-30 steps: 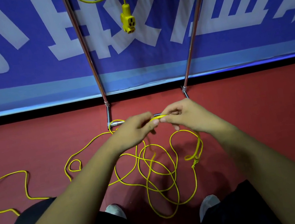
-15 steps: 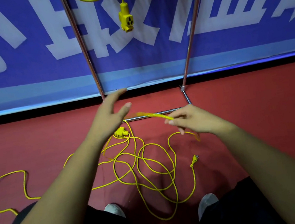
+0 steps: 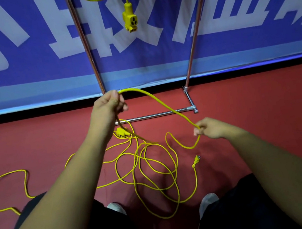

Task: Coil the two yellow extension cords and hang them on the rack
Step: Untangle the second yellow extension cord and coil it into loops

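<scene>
A yellow extension cord lies in loose tangled loops on the red floor between my feet and the rack. My left hand grips a stretch of it, raised near the left rack pole. From that hand the cord arcs over to my right hand, which pinches it lower and to the right. Its socket end lies on the floor below my left hand and its plug lies to the right. A second yellow cord hangs coiled at the top of the metal rack, its socket dangling.
The rack's base bar crosses the floor just beyond the tangle, with a short foot at the right. A blue and white banner covers the wall behind. More cord trails to the far left. My shoes stand below.
My hands were together pinching the cord. The left hand let go and opened, then took hold of the cord higher up, while the right hand drew out to the right and down.
</scene>
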`<control>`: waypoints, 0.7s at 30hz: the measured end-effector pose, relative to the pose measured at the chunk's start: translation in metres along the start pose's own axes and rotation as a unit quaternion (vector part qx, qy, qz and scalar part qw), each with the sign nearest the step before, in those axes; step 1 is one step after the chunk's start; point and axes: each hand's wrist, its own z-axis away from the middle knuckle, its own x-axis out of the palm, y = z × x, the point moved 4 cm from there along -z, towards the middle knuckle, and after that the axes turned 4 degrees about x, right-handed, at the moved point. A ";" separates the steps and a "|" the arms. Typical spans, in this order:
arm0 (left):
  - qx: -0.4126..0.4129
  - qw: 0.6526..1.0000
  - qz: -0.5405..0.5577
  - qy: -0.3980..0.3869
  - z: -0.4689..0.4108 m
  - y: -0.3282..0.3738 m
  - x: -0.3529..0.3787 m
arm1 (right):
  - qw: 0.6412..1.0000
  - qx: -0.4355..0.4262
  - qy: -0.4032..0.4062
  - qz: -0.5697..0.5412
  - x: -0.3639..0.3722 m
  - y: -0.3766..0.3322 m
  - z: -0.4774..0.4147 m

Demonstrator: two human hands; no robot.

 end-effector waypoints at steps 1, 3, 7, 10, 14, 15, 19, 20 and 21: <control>0.005 0.995 -0.101 0.019 -0.002 -0.004 -0.007 | 0.999 -0.011 0.018 -0.045 -0.004 -0.004 0.003; 0.063 0.948 -0.307 0.046 -0.002 -0.004 -0.015 | 0.987 -0.064 0.064 -0.133 -0.017 -0.032 0.014; 0.139 0.939 -0.287 -0.127 0.016 0.012 0.027 | 0.969 -0.219 0.063 -0.094 -0.031 -0.119 0.049; 0.088 0.919 -0.276 -0.267 0.033 0.015 0.057 | 0.959 -0.263 0.072 -0.080 -0.042 -0.153 0.066; 0.076 0.967 -0.120 -0.210 0.033 0.037 0.051 | 0.959 -0.258 0.054 -0.102 -0.043 -0.138 0.063; 0.073 0.981 -0.062 -0.169 0.031 0.045 0.046 | 0.966 -0.242 0.042 -0.081 -0.037 -0.123 0.057; 0.044 0.995 0.082 -0.043 0.022 0.061 0.018 | 0.992 -0.118 -0.039 -0.009 -0.002 -0.052 0.040; 0.041 0.996 0.080 -0.025 0.022 0.062 0.013 | 0.995 -0.092 -0.047 -0.007 0.004 -0.041 0.041; 0.039 0.998 0.044 -0.011 0.021 0.062 0.008 | 0.996 -0.079 -0.044 -0.019 0.008 -0.032 0.042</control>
